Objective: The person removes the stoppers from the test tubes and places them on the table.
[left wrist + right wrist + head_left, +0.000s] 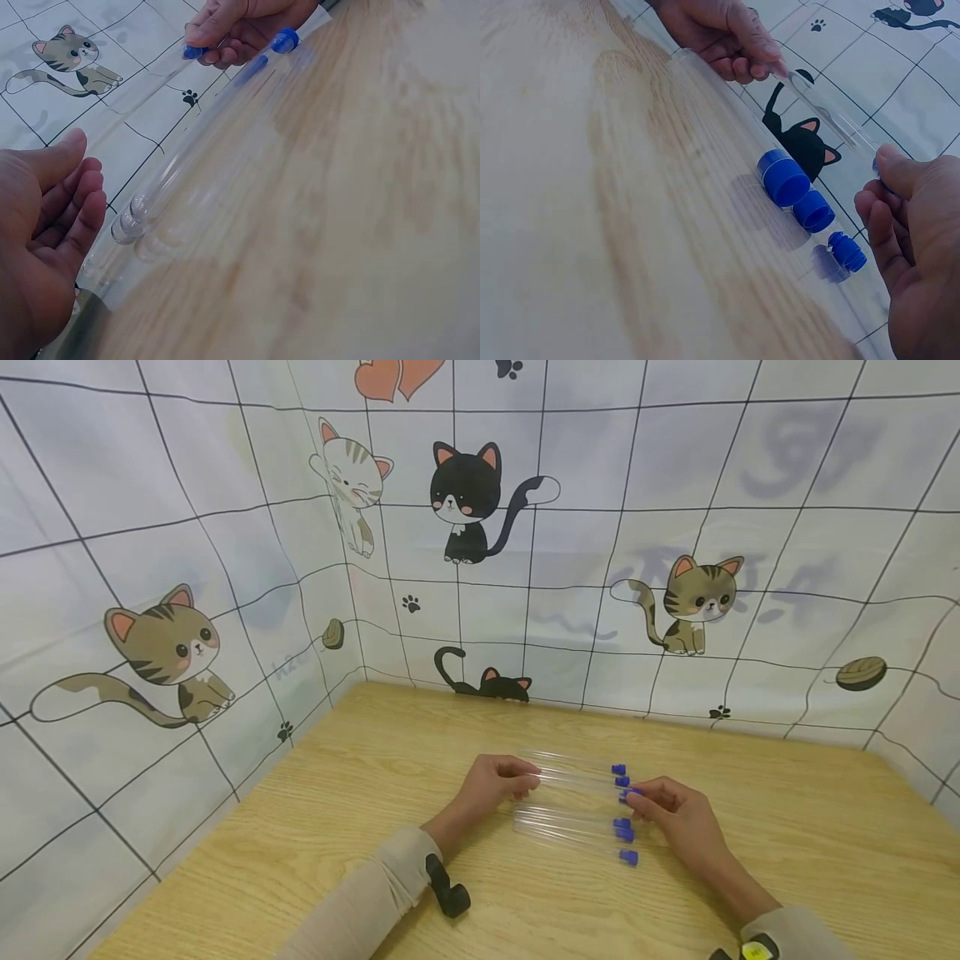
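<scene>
A clear test tube (832, 112) with a blue cap is held between both hands, above the table. My left hand (495, 781) pinches its rounded end between thumb and fingers. At the other end, the fingertips of my right hand (678, 818) grip the blue cap, mostly covering it in the right wrist view. Nearer the body, several capped test tubes (562, 827) lie side by side, their blue caps (628, 857) pointing right. Beyond the held tube are more clear tubes with blue caps (618, 769), partly hidden by the left hand in the head view.
The wood-grain table (315, 868) extends around the tubes on all sides. A white grid-lined sheet with cartoon cats (465, 502) hangs along the back and left edges. Each wrist carries a black strap (447, 889) over a light sleeve.
</scene>
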Demonstrator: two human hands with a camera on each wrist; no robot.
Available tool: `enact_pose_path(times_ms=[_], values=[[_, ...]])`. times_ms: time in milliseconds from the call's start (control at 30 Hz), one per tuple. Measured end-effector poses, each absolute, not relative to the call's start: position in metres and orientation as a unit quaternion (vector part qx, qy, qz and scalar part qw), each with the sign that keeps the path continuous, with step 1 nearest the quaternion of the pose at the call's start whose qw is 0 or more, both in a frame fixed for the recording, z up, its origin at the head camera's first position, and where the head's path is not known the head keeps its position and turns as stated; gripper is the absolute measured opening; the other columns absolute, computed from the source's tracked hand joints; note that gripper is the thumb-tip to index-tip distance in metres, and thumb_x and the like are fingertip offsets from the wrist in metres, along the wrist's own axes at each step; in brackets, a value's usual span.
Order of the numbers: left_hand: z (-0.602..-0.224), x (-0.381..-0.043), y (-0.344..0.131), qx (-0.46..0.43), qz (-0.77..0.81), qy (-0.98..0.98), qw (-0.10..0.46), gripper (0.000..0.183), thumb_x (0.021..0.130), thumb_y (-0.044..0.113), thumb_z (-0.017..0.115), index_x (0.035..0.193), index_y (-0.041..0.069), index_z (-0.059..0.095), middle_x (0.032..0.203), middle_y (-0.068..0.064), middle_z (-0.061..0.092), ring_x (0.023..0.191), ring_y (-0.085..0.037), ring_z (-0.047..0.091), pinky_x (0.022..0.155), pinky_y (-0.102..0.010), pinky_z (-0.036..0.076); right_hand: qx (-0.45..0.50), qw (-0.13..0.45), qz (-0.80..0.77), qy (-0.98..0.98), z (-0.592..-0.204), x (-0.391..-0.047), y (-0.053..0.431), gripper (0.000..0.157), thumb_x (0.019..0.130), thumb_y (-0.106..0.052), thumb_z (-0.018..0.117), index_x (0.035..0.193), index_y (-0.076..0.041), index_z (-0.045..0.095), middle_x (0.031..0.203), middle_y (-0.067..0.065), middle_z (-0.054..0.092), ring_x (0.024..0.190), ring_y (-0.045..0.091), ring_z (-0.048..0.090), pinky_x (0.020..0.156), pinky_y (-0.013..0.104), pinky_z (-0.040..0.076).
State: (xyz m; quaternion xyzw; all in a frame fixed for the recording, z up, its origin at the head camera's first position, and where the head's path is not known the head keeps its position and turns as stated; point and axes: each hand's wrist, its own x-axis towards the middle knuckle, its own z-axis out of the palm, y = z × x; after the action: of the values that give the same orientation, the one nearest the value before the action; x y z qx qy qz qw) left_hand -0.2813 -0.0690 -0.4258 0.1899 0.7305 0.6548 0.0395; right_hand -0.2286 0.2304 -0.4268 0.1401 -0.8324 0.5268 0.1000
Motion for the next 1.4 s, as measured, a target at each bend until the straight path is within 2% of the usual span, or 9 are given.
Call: enact_pose_path(times_ms=[167,367,567,800,967,1200,1400], values=[[-0.416,-0.275,-0.069,0.186,0.653,0.733,0.045,0.020,0.087,0.007,0.071,0.102,-0.005,0.071,0.085,-0.009,0.070,0.069,-0.019,0.059,0.066,-0.034,0.053,0.142,0.103,0.531,-0.829,-0.424,-0.228,0.230,0.029,0.092,-0.029,0.065,0.107,-0.004,0.066,0.094,0.013,0.070,0.082,0.020,0.066,0.072,0.029,0.053],[-0.426,-0.282,-0.069,0.194,0.662,0.723,0.039,0.020,0.085,0.009,0.072,0.101,-0.004,0.072,0.082,-0.007,0.070,0.066,-0.015,0.059,0.064,-0.031,0.053,0.135,0.090,0.538,-0.827,-0.426,-0.229,0.231,0.032,0.091,-0.031,0.066,0.109,-0.004,0.067,0.096,0.012,0.070,0.085,0.018,0.067,0.075,0.028,0.053],[-0.428,-0.281,-0.070,0.198,0.663,0.721,0.035,0.020,0.084,0.013,0.074,0.098,-0.002,0.073,0.080,-0.006,0.070,0.065,-0.015,0.060,0.062,-0.028,0.052,0.123,0.082,0.537,-0.831,-0.430,-0.232,0.234,0.034,0.090,-0.034,0.066,0.109,-0.006,0.068,0.091,0.011,0.071,0.083,0.019,0.067,0.076,0.026,0.051],[-0.430,-0.284,-0.071,0.206,0.664,0.718,0.034,0.018,0.085,0.012,0.073,0.097,-0.002,0.073,0.081,-0.007,0.071,0.065,-0.017,0.061,0.062,-0.029,0.053,0.119,0.065,0.563,-0.815,-0.427,-0.232,0.232,0.033,0.089,-0.029,0.069,0.105,0.000,0.069,0.088,0.013,0.071,0.081,0.024,0.068,0.075,0.024,0.050],[-0.428,-0.283,-0.074,0.209,0.654,0.726,0.031,0.021,0.085,0.012,0.073,0.099,-0.004,0.072,0.081,-0.007,0.071,0.066,-0.020,0.061,0.063,-0.030,0.053,0.133,0.068,0.543,-0.826,-0.420,-0.227,0.228,0.029,0.089,-0.031,0.069,0.100,-0.004,0.069,0.087,0.009,0.071,0.083,0.022,0.067,0.077,0.026,0.049],[-0.427,-0.287,-0.077,0.220,0.655,0.722,0.035,0.022,0.086,0.011,0.072,0.101,-0.005,0.071,0.081,-0.008,0.071,0.068,-0.025,0.063,0.066,-0.038,0.054,0.162,0.068,0.558,-0.811,-0.414,-0.224,0.227,0.026,0.091,-0.026,0.067,0.099,-0.002,0.068,0.088,0.010,0.070,0.083,0.022,0.066,0.075,0.033,0.052],[-0.423,-0.283,-0.077,0.223,0.660,0.717,0.036,0.018,0.087,0.004,0.069,0.100,-0.007,0.070,0.081,-0.009,0.070,0.067,-0.025,0.061,0.069,-0.047,0.053,0.182,0.043,0.594,-0.783,-0.418,-0.225,0.229,0.026,0.092,-0.020,0.065,0.102,0.005,0.065,0.092,0.021,0.068,0.083,0.023,0.066,0.077,0.033,0.053]])
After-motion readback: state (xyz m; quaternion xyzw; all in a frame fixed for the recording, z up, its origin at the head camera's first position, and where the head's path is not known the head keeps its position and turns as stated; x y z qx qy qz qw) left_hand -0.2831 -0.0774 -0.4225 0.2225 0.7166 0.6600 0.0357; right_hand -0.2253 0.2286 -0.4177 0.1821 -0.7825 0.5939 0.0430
